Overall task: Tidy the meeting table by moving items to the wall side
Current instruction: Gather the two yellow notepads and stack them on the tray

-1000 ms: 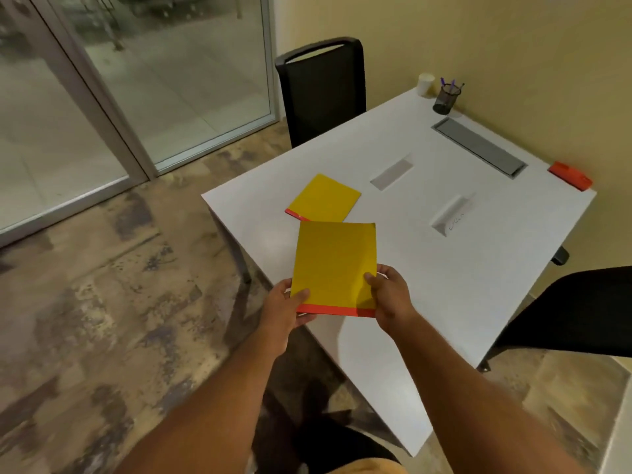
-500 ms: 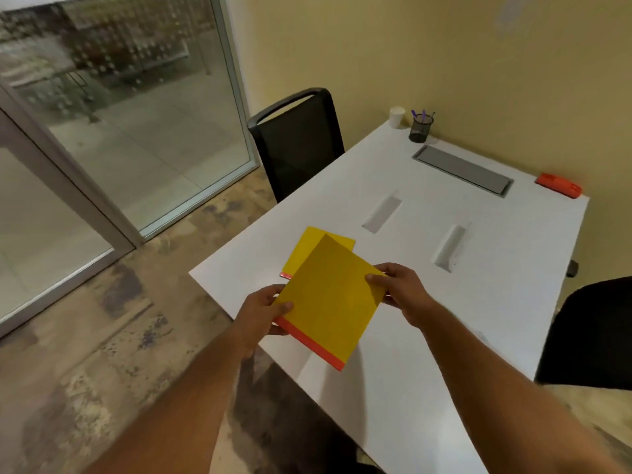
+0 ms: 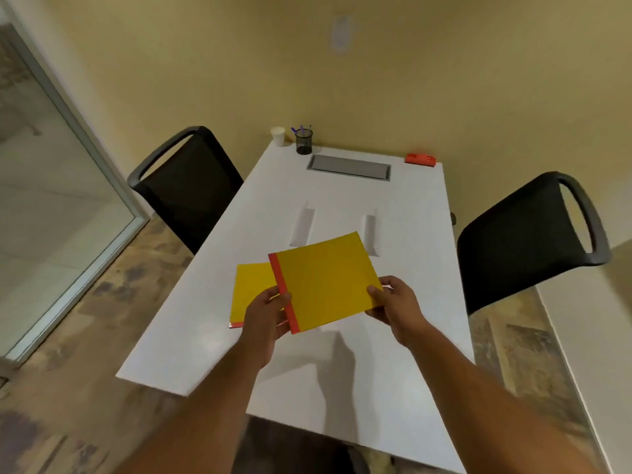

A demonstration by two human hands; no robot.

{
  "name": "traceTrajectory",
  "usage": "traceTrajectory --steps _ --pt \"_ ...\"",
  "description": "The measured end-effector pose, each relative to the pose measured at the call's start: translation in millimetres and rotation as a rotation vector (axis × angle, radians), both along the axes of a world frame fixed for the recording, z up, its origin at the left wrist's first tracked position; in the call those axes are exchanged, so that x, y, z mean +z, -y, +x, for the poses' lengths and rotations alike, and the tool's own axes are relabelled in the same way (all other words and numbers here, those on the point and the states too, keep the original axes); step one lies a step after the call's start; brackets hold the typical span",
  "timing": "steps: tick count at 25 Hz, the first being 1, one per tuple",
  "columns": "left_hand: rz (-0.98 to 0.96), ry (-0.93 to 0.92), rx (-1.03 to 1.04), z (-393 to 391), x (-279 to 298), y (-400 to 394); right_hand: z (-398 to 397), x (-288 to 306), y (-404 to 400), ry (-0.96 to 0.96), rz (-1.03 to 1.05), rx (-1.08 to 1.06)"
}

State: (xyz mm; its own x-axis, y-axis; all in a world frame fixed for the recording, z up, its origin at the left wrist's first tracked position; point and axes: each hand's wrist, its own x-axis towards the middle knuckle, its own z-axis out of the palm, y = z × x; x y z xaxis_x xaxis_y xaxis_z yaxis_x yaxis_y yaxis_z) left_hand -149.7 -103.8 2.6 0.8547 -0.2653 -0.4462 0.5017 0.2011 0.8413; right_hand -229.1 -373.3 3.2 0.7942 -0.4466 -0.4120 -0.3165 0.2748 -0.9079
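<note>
**Yellow notebook being held above the white meeting table**

Head view: A white table [image 3: 403, 254] is being shown running away from the camera to a yellow wall [image 3: 410, 80]. Two black chairs are being seen at its sides, the left chair [image 3: 186, 186] beside a glass partition [image 3: 51, 206], the right chair [image 3: 526, 241] opposite. The floor [image 3: 68, 336] is being shown as mottled brown and grey.

At the wall end, a white cup [image 3: 278, 136], a mesh pen holder [image 3: 304, 141], a grey cable hatch [image 3: 349, 167] and an orange object [image 3: 420, 159] are being seen. Two folded white cards [image 3: 302, 222] are standing mid-table.

A yellow notebook [image 3: 328, 282] with a red spine is being held above the near half of the table. Its spine edge is being pinched by the left hand [image 3: 266, 316], thumb on top, and its opposite corner is being gripped by the right hand [image 3: 393, 302], thumb on the cover.

A second yellow notebook [image 3: 251, 292] is lying on the table beneath, partly hidden by the first and by the left hand. The fingers under the held notebook are being concealed, and what the orange object is cannot be told.
</note>
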Motion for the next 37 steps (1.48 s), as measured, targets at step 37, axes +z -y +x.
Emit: traceTrajectory --steps 37 --pt "0.379 0.03 0.024 -30 -52 35 53 -30 91 0.044 -0.3 0.748"
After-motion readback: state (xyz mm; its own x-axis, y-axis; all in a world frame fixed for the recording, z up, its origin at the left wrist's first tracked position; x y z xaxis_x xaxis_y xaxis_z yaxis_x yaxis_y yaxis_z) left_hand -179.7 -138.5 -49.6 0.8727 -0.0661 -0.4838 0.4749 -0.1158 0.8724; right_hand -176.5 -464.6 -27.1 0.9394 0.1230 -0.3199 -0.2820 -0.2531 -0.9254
